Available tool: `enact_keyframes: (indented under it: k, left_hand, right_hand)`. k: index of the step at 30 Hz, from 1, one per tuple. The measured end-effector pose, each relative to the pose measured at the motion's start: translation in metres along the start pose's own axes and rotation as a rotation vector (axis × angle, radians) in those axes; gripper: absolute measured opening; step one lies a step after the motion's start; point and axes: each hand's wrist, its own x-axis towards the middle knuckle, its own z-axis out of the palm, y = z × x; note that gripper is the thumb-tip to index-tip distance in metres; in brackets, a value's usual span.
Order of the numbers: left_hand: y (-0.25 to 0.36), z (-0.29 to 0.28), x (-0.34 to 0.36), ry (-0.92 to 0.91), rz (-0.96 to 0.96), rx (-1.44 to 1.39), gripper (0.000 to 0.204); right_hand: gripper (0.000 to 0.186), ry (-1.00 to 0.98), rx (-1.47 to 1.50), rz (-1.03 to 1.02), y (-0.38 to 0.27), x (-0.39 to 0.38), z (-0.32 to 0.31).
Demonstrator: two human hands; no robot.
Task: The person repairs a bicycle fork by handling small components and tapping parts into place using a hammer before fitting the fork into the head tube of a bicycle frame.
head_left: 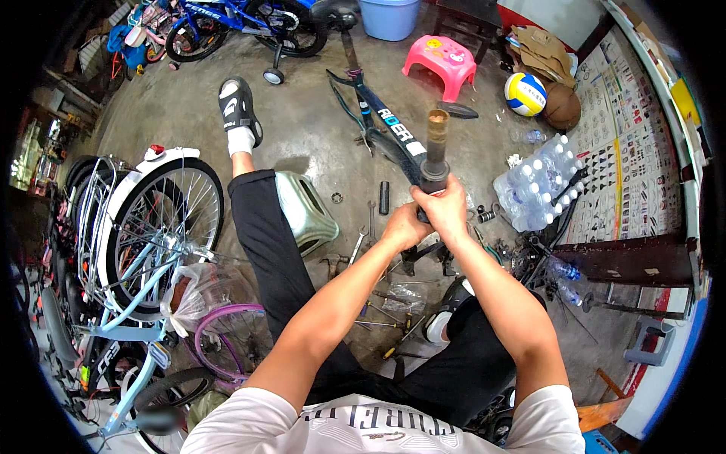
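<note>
Both my hands are closed on the front end of a dark bicycle frame (378, 113) with white and blue lettering, which slants away from me. My right hand (445, 207) wraps round it just under a dark collar. My left hand (407, 225) is closed slightly lower, against the right; my fingers hide most of what they grip. Above the collar rises a worn brownish metal tube (437, 138). The frame's seat post and dark saddle (335, 13) lie at its far end. Below my hands, dark metal parts (418, 257) are partly hidden by my arms.
Wrenches (358, 244), a hammer (333, 265) and screwdrivers (395, 349) lie on the floor. A pale stool (306, 212) lies by my left leg, a light-blue bicycle (140, 265) at left. Bottled water (533, 185) stands at right, a pink stool (442, 62) farther off.
</note>
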Motion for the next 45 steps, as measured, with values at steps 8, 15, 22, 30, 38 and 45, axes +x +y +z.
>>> enact_keyframes:
  k: [8,15,22,30,38,45]
  left_hand:
    - [-0.019,-0.001,-0.003,0.083,0.028,0.019,0.053]
    - [-0.003,-0.014,0.001,0.017,-0.024,0.026,0.050]
    - [-0.023,-0.014,0.020,0.002,0.127,-0.003,0.048]
    - [-0.026,-0.037,0.046,-0.345,0.226,-0.195,0.029]
    - [0.013,0.014,-0.002,0.295,-0.015,-0.038,0.042]
    - [-0.021,-0.041,0.026,-0.131,0.194,-0.174,0.032]
  right_hand:
    - [0.040,0.015,-0.112,-0.166,-0.026,-0.004,0.003]
    - [0.039,0.008,-0.126,-0.170,-0.032,0.010,0.001]
    - [0.038,-0.020,-0.175,-0.176,-0.045,0.012,-0.002]
    - [0.041,-0.045,-0.177,-0.127,-0.051,0.015,-0.004]
    - [0.039,-0.046,-0.235,-0.101,-0.060,0.017,-0.001]
    - [0.035,-0.067,-0.233,-0.148,-0.065,0.017,0.005]
